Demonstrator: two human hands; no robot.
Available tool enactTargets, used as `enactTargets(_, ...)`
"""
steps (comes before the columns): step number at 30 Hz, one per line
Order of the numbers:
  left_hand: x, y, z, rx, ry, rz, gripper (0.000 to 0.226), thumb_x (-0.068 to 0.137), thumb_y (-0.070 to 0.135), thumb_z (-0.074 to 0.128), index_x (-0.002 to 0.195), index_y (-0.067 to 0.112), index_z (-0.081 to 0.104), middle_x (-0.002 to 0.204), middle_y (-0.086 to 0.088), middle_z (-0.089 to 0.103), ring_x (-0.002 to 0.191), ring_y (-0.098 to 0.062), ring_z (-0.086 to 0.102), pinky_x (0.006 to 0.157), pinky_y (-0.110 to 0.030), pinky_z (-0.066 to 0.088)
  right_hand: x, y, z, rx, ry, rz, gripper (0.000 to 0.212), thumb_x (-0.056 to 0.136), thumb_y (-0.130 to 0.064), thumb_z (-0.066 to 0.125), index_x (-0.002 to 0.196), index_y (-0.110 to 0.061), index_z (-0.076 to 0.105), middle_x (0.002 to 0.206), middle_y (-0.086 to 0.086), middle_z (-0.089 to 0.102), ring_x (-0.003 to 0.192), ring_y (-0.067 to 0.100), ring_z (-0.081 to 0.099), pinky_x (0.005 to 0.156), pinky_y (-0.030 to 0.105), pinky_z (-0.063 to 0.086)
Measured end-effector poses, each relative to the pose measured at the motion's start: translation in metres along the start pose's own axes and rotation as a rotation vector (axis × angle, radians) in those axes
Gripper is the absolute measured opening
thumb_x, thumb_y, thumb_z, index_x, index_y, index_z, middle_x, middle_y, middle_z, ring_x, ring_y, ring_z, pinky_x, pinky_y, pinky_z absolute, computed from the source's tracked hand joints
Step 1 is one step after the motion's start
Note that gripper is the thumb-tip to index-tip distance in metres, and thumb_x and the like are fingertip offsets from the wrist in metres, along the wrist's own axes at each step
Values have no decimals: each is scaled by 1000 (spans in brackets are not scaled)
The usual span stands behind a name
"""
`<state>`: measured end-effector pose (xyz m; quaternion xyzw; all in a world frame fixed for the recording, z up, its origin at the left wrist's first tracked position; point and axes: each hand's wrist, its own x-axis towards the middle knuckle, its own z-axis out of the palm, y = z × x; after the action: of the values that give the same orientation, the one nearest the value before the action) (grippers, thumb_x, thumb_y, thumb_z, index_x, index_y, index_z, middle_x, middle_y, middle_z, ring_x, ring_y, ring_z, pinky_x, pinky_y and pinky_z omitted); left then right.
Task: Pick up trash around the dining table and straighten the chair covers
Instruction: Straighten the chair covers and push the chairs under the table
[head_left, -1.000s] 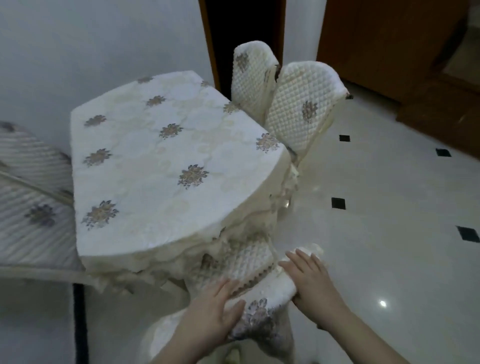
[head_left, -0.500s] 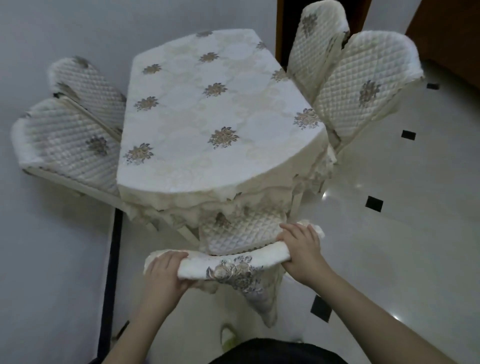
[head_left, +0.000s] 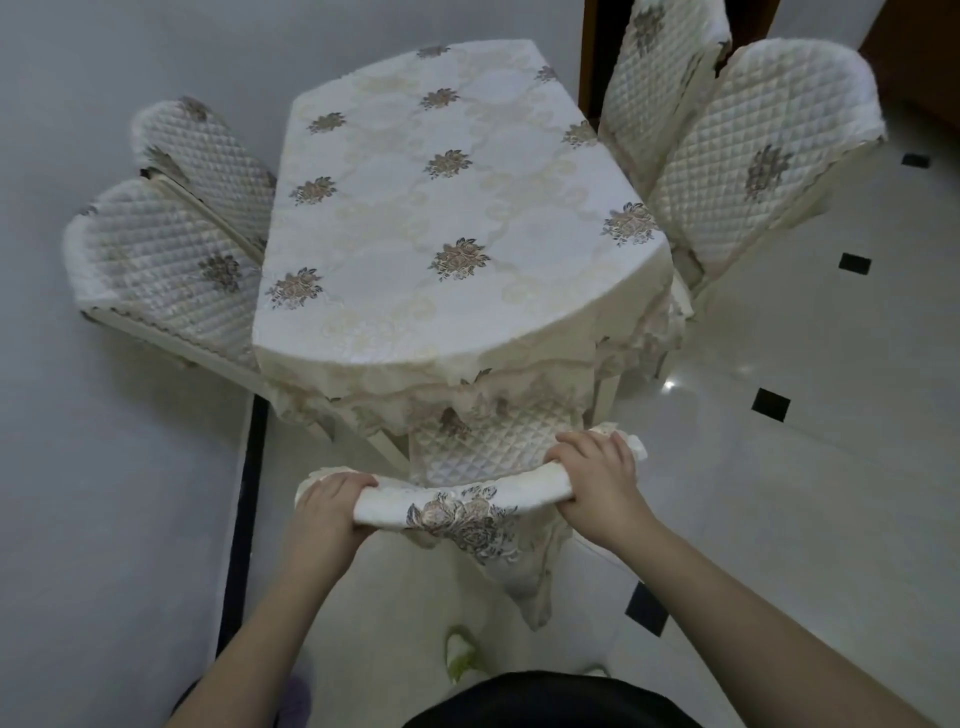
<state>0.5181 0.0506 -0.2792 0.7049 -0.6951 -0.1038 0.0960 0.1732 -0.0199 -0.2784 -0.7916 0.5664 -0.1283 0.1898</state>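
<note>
Head view, looking down over the near chair: left hand (head_left: 327, 506) curled round the left end of the chair cover (head_left: 457, 499) where it wraps the top rail, fingers over the front, thumb hidden beneath; right hand (head_left: 597, 478) likewise wrapped round the right end, knuckles up, a tuft of fabric poking out past the fingers. Embroidered flower panel hanging between the two grips, drooping lower toward the right, so seemingly not yet square; quilted seat (head_left: 483, 441) tucked just beneath the edge of the dining table (head_left: 447, 208) and its lace-trimmed cloth.

Probably mid-straightening: best done by drawing both ends outward together to flatten the bunched roll along the rail, then nudging sideways until the flower sits midway between the hands; worth avoiding a one-sided tug, likely to skew the hem further.

Four more covered chairs leaning in at the table's sides, two left (head_left: 166, 260), two right (head_left: 753, 161); a pale scrap (head_left: 460, 654) on the tiled floor near the feet, possibly trash, too unclear to name.
</note>
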Motion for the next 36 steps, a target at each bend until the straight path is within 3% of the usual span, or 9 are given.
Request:
enactTargets(4, -1, 10, -3, 43, 13, -24, 45, 56, 24, 90, 94, 16, 66, 93, -2, 68, 86, -27, 63, 74, -40, 48, 1, 0, -5, -17, -41, 3, 40, 75, -25, 63, 113, -32, 57, 128, -10, 49, 128, 17, 34, 113, 37, -1)
enactTargets(9, -10, 24, -13, 108, 64, -10, 38, 59, 23, 88, 89, 16, 65, 87, 0, 67, 81, -25, 62, 66, -35, 47, -1, -4, -7, -60, -85, 39, 39, 76, -25, 59, 114, -30, 55, 117, -8, 54, 121, 19, 40, 112, 37, 2)
enactTargets(15, -10, 25, -22, 171, 49, 24, 34, 61, 24, 86, 85, 19, 63, 79, 3, 65, 74, -22, 61, 53, -28, 28, -3, -8, -9, -47, -102, 64, 38, 75, -20, 56, 112, -29, 54, 115, -7, 55, 119, 21, 42, 114, 39, 6)
enactTargets(24, -21, 20, -19, 226, 12, 71, 34, 56, 23, 86, 78, 21, 61, 76, 6, 65, 71, -19, 63, 47, -21, 21, -12, -7, -5, -104, -119, 85, 42, 75, -19, 58, 116, -30, 53, 117, -7, 54, 121, 22, 41, 115, 40, 8)
enactTargets(29, -16, 14, -18, 230, 17, 76, 35, 54, 26, 86, 77, 21, 61, 76, 5, 64, 73, -21, 62, 49, -27, 31, -11, -5, -2, -91, -109, 81, 39, 74, -20, 59, 112, -30, 54, 114, -7, 54, 120, 23, 41, 113, 39, 8)
enactTargets(33, -10, 7, -15, 155, -17, 9, 28, 66, 31, 79, 87, 22, 63, 86, 7, 64, 80, -21, 61, 54, -30, 44, -9, -8, -2, -51, -109, 90, 41, 74, -18, 60, 113, -32, 56, 119, -8, 53, 123, 22, 37, 114, 40, 6)
enactTargets(36, -9, 2, -13, 106, 11, -9, 29, 66, 33, 81, 89, 24, 66, 87, 9, 65, 80, -21, 60, 55, -28, 42, -6, -12, -1, -47, -124, 95, 43, 74, -19, 60, 115, -34, 56, 124, -10, 52, 123, 21, 36, 113, 39, 5)
